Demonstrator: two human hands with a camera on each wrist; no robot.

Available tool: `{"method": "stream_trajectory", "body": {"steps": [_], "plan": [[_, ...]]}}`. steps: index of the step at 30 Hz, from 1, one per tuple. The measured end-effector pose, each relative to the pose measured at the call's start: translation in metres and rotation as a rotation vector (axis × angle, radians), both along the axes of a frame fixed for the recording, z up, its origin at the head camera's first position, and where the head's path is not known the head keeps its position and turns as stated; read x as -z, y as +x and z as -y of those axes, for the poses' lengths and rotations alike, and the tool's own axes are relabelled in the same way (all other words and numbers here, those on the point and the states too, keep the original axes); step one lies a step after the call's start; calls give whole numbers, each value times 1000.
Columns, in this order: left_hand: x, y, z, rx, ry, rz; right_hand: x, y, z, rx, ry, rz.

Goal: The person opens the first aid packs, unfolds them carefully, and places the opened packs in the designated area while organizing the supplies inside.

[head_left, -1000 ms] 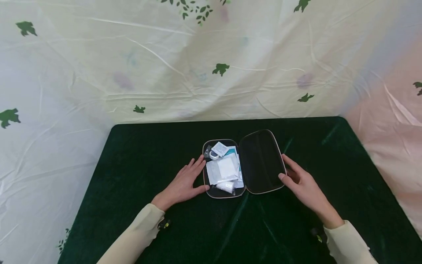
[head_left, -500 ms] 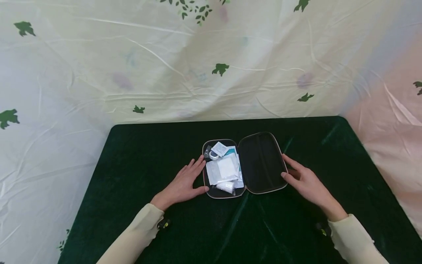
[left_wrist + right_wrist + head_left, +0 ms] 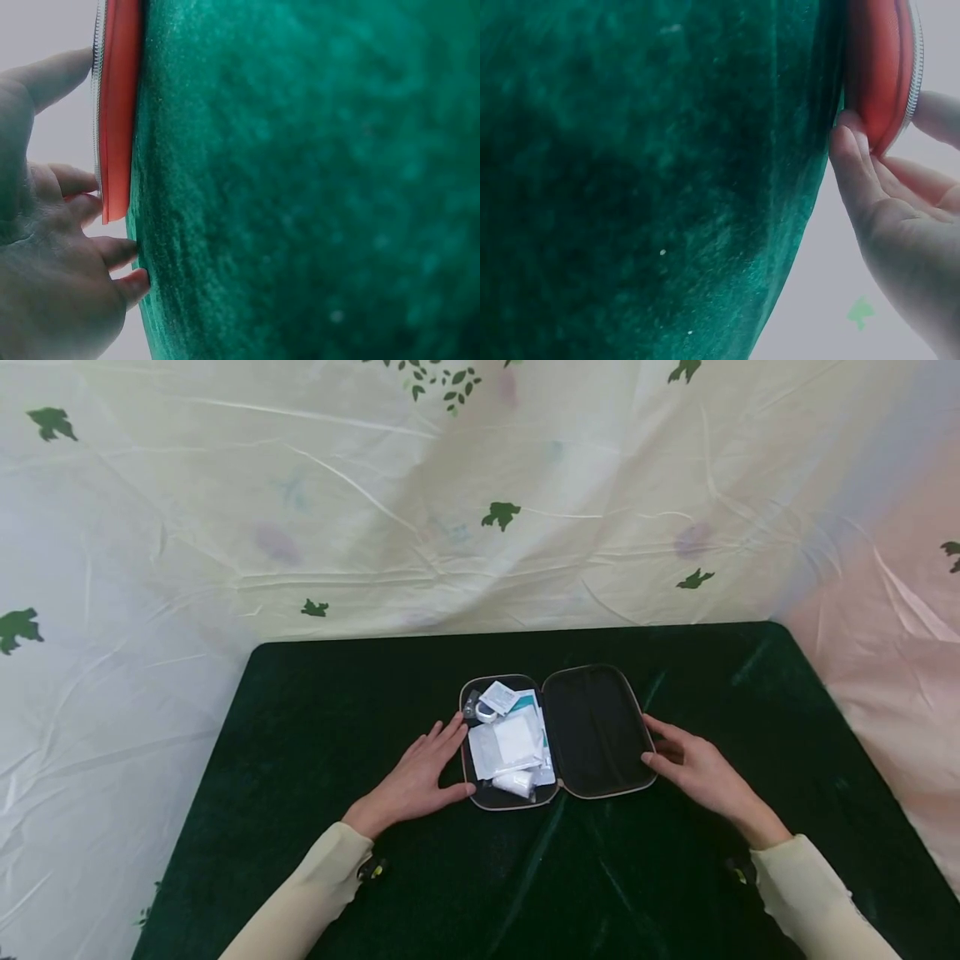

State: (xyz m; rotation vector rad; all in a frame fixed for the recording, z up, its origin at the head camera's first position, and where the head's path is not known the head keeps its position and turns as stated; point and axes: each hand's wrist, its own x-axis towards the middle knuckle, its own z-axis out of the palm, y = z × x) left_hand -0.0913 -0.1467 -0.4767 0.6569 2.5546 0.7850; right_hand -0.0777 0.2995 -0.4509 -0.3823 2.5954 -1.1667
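Observation:
A zippered case [image 3: 600, 735] lies unfolded on the table, black inside, its lid half to the right. Both wrist views show its red outer shell [image 3: 120, 112] with a metal zipper along the rim. The left half holds flat white packets [image 3: 517, 739], a small square sachet [image 3: 499, 697], a white ring-shaped roll [image 3: 486, 716] and a white wrapped bundle [image 3: 514, 783]. My left hand [image 3: 420, 777], fingers spread, touches the left rim with fingertips and thumb. With thumb on the rim and fingers at the outer side, my right hand [image 3: 697, 772] holds the lid's right edge.
Dark green velvety cloth [image 3: 360, 693] covers the table. Behind it and at both sides hangs a pale curtain [image 3: 420, 527] with green leaf and bird prints. Dark straps with cameras sit at both wrists, by cream sleeves [image 3: 817, 885].
The lid has tilted further down to the right and now lies flatter. My right hand has moved slightly right and down with it, while the left hand stays at the rim.

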Motion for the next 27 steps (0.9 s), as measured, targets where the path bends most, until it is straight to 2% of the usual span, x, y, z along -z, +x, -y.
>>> {"method": "stream_trajectory", "body": {"steps": [10, 27], "plan": [[1, 1, 0, -7, 3, 4, 7, -2, -5, -22, 3, 47], [-1, 1, -1, -6, 17, 17, 12, -3, -8, -36, 7, 57]]}}
